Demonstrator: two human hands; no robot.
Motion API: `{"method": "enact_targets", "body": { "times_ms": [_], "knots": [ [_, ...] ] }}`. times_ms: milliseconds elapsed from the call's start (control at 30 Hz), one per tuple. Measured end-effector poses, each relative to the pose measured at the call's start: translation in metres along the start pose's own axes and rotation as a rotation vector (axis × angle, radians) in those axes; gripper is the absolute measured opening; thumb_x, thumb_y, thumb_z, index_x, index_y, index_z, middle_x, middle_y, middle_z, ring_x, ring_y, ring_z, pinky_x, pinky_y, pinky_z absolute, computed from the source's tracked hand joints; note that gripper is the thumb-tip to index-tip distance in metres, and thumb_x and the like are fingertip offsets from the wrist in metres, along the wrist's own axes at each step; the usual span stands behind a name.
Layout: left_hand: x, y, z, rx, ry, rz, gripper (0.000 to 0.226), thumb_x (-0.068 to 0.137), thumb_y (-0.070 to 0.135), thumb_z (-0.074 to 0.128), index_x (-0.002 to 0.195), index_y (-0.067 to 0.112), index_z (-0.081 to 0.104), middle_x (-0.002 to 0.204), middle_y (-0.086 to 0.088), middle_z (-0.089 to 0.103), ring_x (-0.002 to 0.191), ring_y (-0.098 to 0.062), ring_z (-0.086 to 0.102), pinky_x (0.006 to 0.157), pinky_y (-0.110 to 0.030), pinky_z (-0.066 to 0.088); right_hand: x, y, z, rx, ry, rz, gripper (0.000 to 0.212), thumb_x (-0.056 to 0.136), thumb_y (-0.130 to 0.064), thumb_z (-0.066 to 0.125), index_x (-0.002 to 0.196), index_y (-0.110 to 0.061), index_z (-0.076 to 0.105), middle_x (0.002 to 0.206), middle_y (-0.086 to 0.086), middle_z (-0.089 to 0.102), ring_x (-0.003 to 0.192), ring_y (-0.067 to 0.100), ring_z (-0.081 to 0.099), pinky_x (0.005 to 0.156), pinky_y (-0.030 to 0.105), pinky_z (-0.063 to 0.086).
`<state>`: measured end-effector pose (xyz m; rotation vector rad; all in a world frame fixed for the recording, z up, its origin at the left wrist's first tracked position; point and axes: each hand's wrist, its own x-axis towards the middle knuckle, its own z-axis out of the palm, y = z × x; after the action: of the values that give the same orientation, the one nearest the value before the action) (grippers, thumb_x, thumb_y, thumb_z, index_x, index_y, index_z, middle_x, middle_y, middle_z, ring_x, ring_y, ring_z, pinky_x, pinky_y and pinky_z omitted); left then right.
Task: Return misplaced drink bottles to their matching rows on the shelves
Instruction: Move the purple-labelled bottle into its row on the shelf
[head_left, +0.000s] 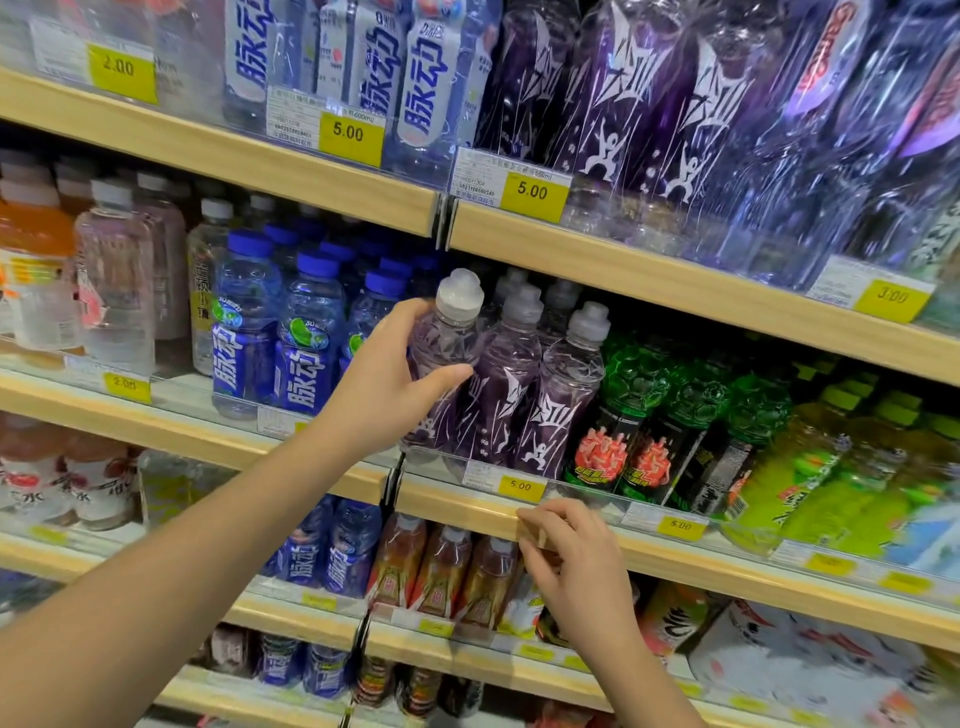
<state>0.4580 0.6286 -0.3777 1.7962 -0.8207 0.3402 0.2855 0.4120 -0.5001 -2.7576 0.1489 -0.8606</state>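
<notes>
The left grip (395, 374) is wrapped round a purple bottle (448, 338), with the fingers behind its shoulder and the thumb across the front. The bottle leans slightly at the left end of a row of matching purple bottles (506, 384) on the middle shelf (457, 505). It is clear plastic with a purple tint and a pale grey cap; how full it is cannot be told. Blue-capped bottles (306, 353) stand just to its left and green bottles (639, 405) to the row's right. The right grip (566, 556) is loosely bent and holds nothing, its fingertips at that shelf's front edge near a yellow price tag (521, 487).
</notes>
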Motion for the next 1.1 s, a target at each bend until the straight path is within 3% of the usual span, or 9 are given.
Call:
{"method": "enact_targets", "body": {
  "times_ms": [167, 367, 600, 733, 900, 1000, 1100],
  "knots": [
    [0.007, -0.002, 0.004, 0.106, 0.043, -0.038, 0.064, 0.086, 0.054, 0.068, 0.14, 0.037, 0.04, 0.121, 0.007, 0.046, 0.101, 0.004, 0.04, 0.085, -0.02, 0.033, 0.001, 0.002, 0.001, 0.013, 0.017, -0.003, 0.024, 0.091, -0.026, 0.077, 0.115, -0.027, 0.075, 0.112, -0.017, 0.059, 0.103, 0.007, 0.055, 0.088, 0.026, 0.043],
    [0.009, 0.002, 0.007, 0.201, 0.019, -0.003, 0.061, 0.089, 0.051, 0.065, 0.14, 0.028, 0.041, 0.12, 0.009, 0.048, 0.107, -0.003, 0.041, 0.089, -0.026, 0.033, 0.0, 0.006, 0.008, 0.065, 0.061, 0.007, 0.022, 0.09, -0.025, 0.078, 0.112, -0.027, 0.076, 0.11, -0.019, 0.059, 0.104, 0.006, 0.056, 0.089, 0.03, 0.046],
    [0.008, 0.013, 0.01, 0.385, 0.023, 0.019, 0.056, 0.093, 0.045, 0.063, 0.131, 0.008, 0.045, 0.129, -0.009, 0.04, 0.101, -0.015, 0.042, 0.084, -0.021, 0.03, 0.0, 0.01, 0.017, 0.089, 0.107, 0.026, 0.02, 0.09, -0.028, 0.078, 0.11, -0.031, 0.076, 0.109, -0.022, 0.058, 0.103, 0.006, 0.056, 0.088, 0.036, 0.05],
    [0.007, 0.019, 0.016, 0.584, 0.098, 0.007, 0.058, 0.092, 0.05, 0.061, 0.127, 0.006, 0.045, 0.126, -0.011, 0.045, 0.115, -0.028, 0.044, 0.083, -0.034, 0.042, -0.001, 0.01, 0.018, 0.094, 0.121, 0.034, 0.022, 0.09, -0.027, 0.079, 0.11, -0.033, 0.076, 0.109, -0.025, 0.057, 0.101, 0.001, 0.051, 0.087, 0.033, 0.047],
    [0.006, 0.026, 0.021, 0.62, 0.184, 0.003, 0.062, 0.091, 0.044, 0.066, 0.133, 0.005, 0.041, 0.113, -0.013, 0.053, 0.107, -0.032, 0.053, 0.069, -0.033, 0.036, -0.003, 0.01, 0.02, 0.106, 0.132, 0.031, 0.023, 0.09, -0.026, 0.079, 0.112, -0.033, 0.075, 0.111, -0.025, 0.056, 0.103, 0.002, 0.051, 0.092, 0.031, 0.043],
    [0.009, 0.028, 0.022, 0.664, 0.189, 0.006, 0.055, 0.091, 0.041, 0.067, 0.124, 0.002, 0.046, 0.108, -0.015, 0.054, 0.105, -0.032, 0.051, 0.07, -0.032, 0.036, -0.004, 0.01, 0.022, 0.123, 0.141, 0.036, 0.022, 0.091, -0.026, 0.078, 0.112, -0.031, 0.075, 0.111, -0.023, 0.058, 0.105, 0.004, 0.053, 0.093, 0.03, 0.041],
    [0.012, 0.027, 0.024, 0.762, 0.196, 0.051, 0.047, 0.09, 0.04, 0.069, 0.108, 0.0, 0.051, 0.098, -0.017, 0.057, 0.104, -0.035, 0.045, 0.08, -0.041, 0.043, -0.005, 0.01, 0.022, 0.125, 0.14, 0.038, 0.022, 0.092, -0.027, 0.076, 0.114, -0.031, 0.075, 0.112, -0.022, 0.058, 0.107, 0.004, 0.053, 0.094, 0.026, 0.037]
  ]
}}
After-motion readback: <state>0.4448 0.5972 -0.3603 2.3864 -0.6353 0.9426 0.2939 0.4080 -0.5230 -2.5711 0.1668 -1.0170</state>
